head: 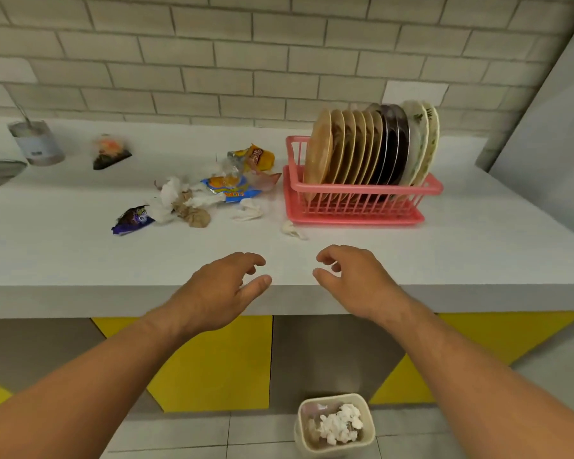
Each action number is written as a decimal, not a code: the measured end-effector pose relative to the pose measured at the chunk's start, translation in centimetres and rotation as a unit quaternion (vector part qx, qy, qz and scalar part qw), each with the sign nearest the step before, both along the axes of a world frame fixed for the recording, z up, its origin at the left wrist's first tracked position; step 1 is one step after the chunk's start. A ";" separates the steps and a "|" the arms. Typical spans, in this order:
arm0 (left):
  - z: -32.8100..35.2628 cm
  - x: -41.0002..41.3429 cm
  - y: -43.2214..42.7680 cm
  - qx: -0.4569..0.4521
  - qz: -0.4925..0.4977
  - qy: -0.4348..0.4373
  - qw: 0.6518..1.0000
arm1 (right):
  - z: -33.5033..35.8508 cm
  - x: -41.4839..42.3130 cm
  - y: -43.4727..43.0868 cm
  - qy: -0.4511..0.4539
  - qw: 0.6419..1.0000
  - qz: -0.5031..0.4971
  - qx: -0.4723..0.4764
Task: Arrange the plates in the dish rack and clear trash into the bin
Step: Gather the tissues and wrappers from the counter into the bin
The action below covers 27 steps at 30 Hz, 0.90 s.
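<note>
Trash (193,197) (wrappers, crumpled tissues) lies loose on the counter (478,243), left of the dish rack (362,207); clearing judged incomplete; plates (368,150) stand upright in the rack, step judged complete; bin (335,402) on the floor holds some tissue; left hand (219,289) and right hand (355,283) hover at the counter edge, fingers loosely curled, holding nothing
</note>
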State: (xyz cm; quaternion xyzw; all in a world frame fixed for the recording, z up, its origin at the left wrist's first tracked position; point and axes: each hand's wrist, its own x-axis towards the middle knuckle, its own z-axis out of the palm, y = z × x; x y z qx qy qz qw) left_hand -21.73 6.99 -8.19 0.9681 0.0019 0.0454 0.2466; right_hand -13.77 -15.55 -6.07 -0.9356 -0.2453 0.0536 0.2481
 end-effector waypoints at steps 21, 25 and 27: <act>-0.6 16.3 6.5 0.095 0.069 -0.043 0.992 | -5.8 16.3 9.6 -0.038 0.978 0.139 -0.150; -1.4 19.6 7.2 0.106 0.072 -0.030 0.991 | -6.0 16.4 9.5 -0.014 0.980 0.131 -0.152; -2.3 21.3 7.4 0.120 0.059 0.000 0.991 | -6.0 16.3 9.1 0.036 0.987 0.106 -0.111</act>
